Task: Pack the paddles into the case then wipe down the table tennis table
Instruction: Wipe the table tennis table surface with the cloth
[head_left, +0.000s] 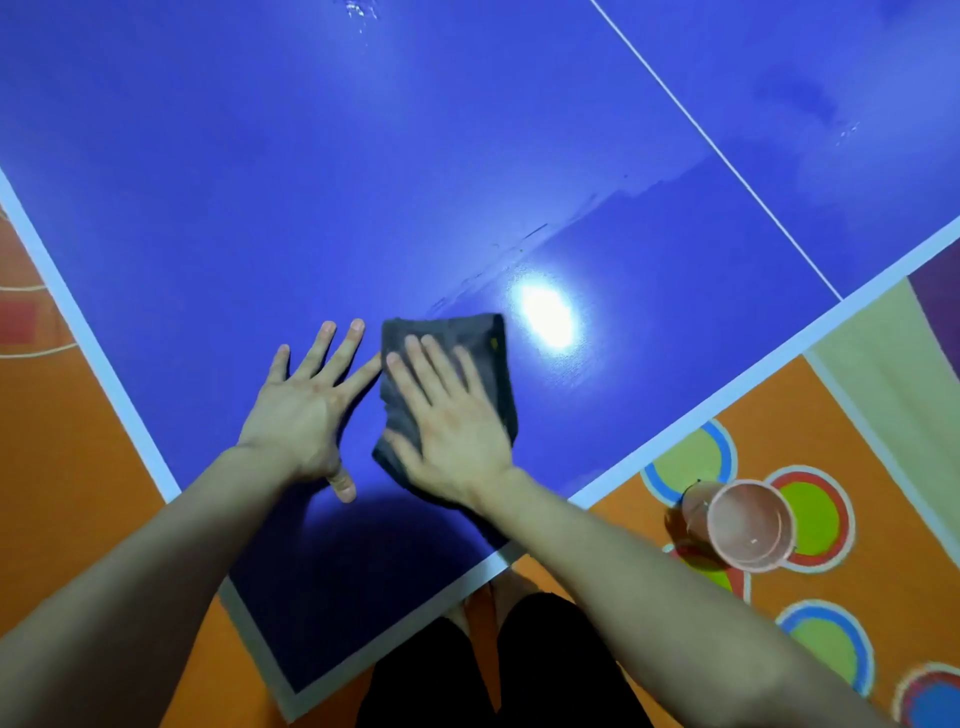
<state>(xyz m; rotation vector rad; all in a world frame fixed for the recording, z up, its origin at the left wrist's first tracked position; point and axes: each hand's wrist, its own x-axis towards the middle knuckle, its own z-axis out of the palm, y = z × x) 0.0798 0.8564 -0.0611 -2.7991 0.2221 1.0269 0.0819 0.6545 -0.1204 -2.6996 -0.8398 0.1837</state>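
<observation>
Wiping step; paddles, case unseen. Right hand (447, 415) flat, pressing grey cloth (488, 332) onto bench (260, 182) near 6 o'clock edge. Left hand (301, 410) splayed flat at cloth's 9 o'clock. Next, likely: sweep toward 11 o'clock.

Quick count for you: two hands in play, your left hand (306, 410) flat on the one table tennis table (260, 182) and your right hand (447, 426) pressing down on exactly one grey cloth (488, 338). Off to the right of that pressing hand, down on the floor, there's one pink bucket (696, 506), and around it I make out five ringed circles (685, 460), one half hidden behind the bucket. Also one thin white line (675, 100) crossing the table, well beyond your fingertips.
</observation>
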